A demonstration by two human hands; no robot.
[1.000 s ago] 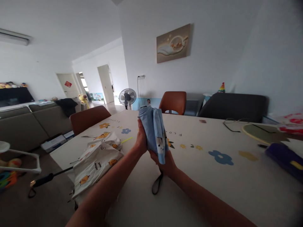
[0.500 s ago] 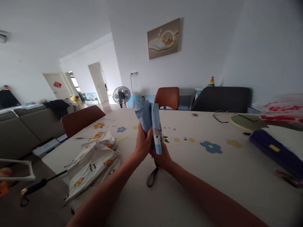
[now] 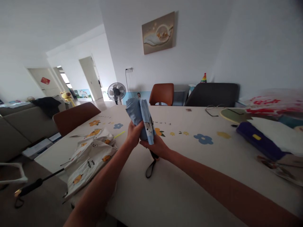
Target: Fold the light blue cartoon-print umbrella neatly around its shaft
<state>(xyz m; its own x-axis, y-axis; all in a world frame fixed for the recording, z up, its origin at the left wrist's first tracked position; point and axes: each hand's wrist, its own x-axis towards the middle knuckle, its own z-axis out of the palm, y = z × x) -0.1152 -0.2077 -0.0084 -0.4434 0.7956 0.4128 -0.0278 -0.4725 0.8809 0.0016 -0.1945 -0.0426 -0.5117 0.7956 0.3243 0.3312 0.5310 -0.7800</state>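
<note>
A blue folding umbrella (image 3: 135, 111), its canopy folded and partly wrapped, stands tilted between my hands above the table. My left hand (image 3: 134, 134) is closed around its left side, thumb across the fabric. From the right and below, my right hand (image 3: 156, 146) grips its lower end; some of those fingers are hidden behind the canopy. A black wrist strap (image 3: 149, 170) dangles under the handle. Left of my arms lies a second umbrella (image 3: 88, 160), cream with orange cartoon prints, loosely collapsed, its black handle (image 3: 30, 187) sticking out past the table edge.
The white table (image 3: 180, 176) has printed flowers. On its right side are glasses (image 3: 211, 111), a round green mat (image 3: 230, 116), a purple case (image 3: 258, 140) and a plastic bag (image 3: 272, 102). Chairs (image 3: 162, 94) stand behind it, and a fan (image 3: 116, 92) farther back.
The view has turned slightly to the right and down. Both hands still hold the blue umbrella, which leans a little more to the left; my right hand has shifted along its lower end.
</note>
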